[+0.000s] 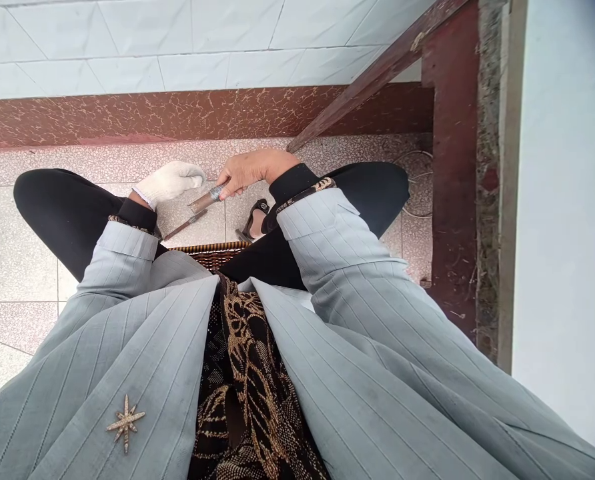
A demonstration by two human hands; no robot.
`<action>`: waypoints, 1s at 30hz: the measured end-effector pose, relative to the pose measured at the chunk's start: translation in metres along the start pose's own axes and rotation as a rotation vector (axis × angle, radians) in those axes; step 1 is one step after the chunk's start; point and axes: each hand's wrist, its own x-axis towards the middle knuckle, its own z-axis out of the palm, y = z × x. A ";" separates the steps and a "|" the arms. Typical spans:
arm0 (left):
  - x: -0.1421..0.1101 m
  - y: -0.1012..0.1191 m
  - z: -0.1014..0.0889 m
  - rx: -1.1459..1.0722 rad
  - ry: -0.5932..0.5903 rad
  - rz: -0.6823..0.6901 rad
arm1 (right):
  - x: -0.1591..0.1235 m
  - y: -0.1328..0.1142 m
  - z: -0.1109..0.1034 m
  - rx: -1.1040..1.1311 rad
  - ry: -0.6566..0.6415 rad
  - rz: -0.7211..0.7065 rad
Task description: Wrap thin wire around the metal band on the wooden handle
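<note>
My left hand (170, 181) wears a white knitted glove and hovers over the floor with its fingers curled together; whether anything is in them I cannot make out. To its right, my bare right hand (252, 172) is closed around a brown stick-like tool (206, 200) wrapped in silvery tape. The tool points down and left, its end just below the gloved fingers. Under it is a thin dark rod (185, 224), slanting the same way; whether it joins the tool or lies apart I cannot tell.
Woven wicker (210, 257) with a striped rim shows between my black-trousered legs. A black shoe (255, 220) rests on the speckled tile floor (17, 227). Dark red wooden beams (452, 187) stand at right, beside a coiled cable (417, 213). The tiled wall (127, 67) runs ahead.
</note>
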 end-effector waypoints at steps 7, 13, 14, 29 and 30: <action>-0.001 0.001 -0.001 -0.223 0.081 0.024 | -0.018 0.002 -0.014 0.207 0.058 -0.343; -0.001 0.006 0.002 -0.322 0.055 0.035 | -0.013 0.018 -0.021 0.792 0.723 -0.388; -0.001 0.006 0.003 -0.305 0.034 0.020 | -0.009 0.020 -0.022 0.799 0.762 -0.335; -0.003 0.004 -0.003 -0.075 0.086 0.027 | 0.018 0.020 -0.005 -0.051 0.410 0.015; -0.003 0.003 -0.004 -0.062 0.090 0.009 | 0.018 0.020 -0.003 -0.066 0.342 0.000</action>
